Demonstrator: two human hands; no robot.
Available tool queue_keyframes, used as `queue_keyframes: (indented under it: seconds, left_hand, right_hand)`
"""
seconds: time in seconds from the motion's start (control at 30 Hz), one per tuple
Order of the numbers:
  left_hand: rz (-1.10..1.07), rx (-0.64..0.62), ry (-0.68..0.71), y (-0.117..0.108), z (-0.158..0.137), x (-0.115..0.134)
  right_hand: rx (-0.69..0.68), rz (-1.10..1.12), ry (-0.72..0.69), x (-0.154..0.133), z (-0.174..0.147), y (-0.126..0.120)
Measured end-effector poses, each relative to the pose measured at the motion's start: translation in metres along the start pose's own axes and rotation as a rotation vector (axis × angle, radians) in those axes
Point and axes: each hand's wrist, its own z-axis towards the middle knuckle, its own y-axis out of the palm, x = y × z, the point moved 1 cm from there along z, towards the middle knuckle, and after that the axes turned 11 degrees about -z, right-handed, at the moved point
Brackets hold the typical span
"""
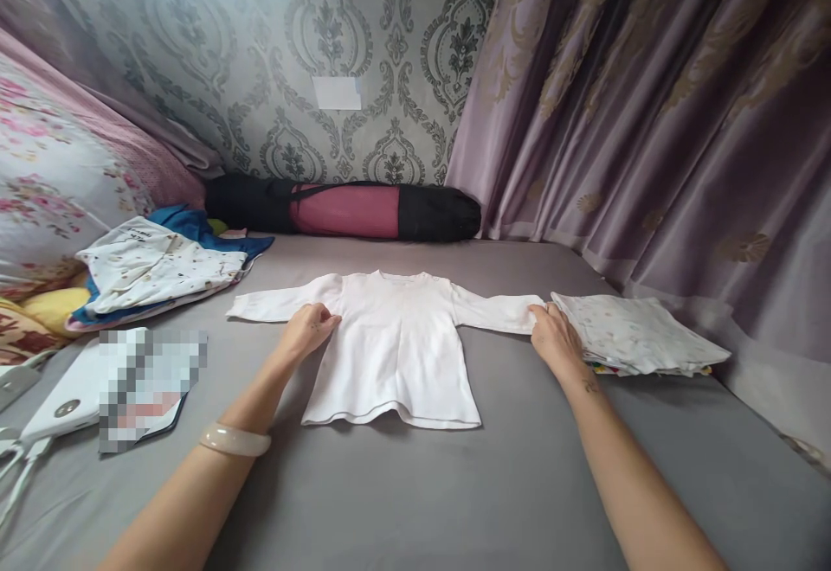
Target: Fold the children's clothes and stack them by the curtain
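A small white long-sleeved shirt lies spread flat on the grey bed sheet, its neckline facing the wall and both sleeves stretched out sideways. At the armpit on the shirt's left side, my left hand is closed, with thumb and fingers pinching the fabric edge. The cuff of the sleeve on the right is pinched by my right hand. Just beyond that hand lies a folded stack of pale patterned cloth. The shirt's bottom hem is slightly wavy.
Against the patterned wall lies a black and pink roll bag. Rumpled clothes lie at the left beside a floral pillow. Nearer are a white power bank with cables and a blurred-out flat object. Purple curtains hang right.
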Motion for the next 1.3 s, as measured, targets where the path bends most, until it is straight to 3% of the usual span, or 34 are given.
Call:
queue_keyframes:
  seconds: [0.13,0.23,0.3,0.43,0.5,0.6,0.67,0.87,1.17,1.3]
  left_hand:
    - [-0.015,-0.053,-0.017,0.001,-0.012,-0.003]
    - [-0.042,-0.102,-0.014,-0.003,-0.026,-0.004]
    - [-0.055,-0.111,-0.012,-0.006,-0.037,-0.005]
    - [-0.085,-0.147,-0.029,-0.010,-0.064,-0.005]
    - [-0.106,-0.161,-0.045,-0.010,-0.078,-0.004]
    - [-0.136,-0.139,-0.083,-0.008,-0.097,-0.003]
    - [-0.155,-0.129,-0.099,-0.007,-0.107,-0.001]
    - [-0.218,-0.114,-0.065,-0.007,-0.119,0.004]
    - [-0.484,-0.120,-0.216,-0.015,-0.119,-0.009]
    - [-0.500,-0.101,-0.260,-0.022,-0.119,-0.016]
  right_hand:
    - [0.057,-0.150,-0.018,-0.007,0.013,0.002]
    - [0.009,-0.198,-0.031,-0.012,0.017,0.010]
    - [-0.017,-0.205,-0.022,-0.015,0.014,0.012]
    - [0.084,-0.144,0.072,-0.029,-0.003,0.000]
    - [0.005,-0.024,0.047,-0.040,-0.019,-0.012]
    - [-0.304,0.229,-0.095,-0.060,-0.049,-0.029]
    - [-0.391,0.325,-0.158,-0.073,-0.070,-0.039]
    - [-0.432,0.368,-0.204,-0.094,-0.110,-0.052]
    - [-0.526,0.532,-0.211,-0.085,-0.104,-0.050]
    - [-0.579,0.598,-0.220,-0.077,-0.101,-0.042]
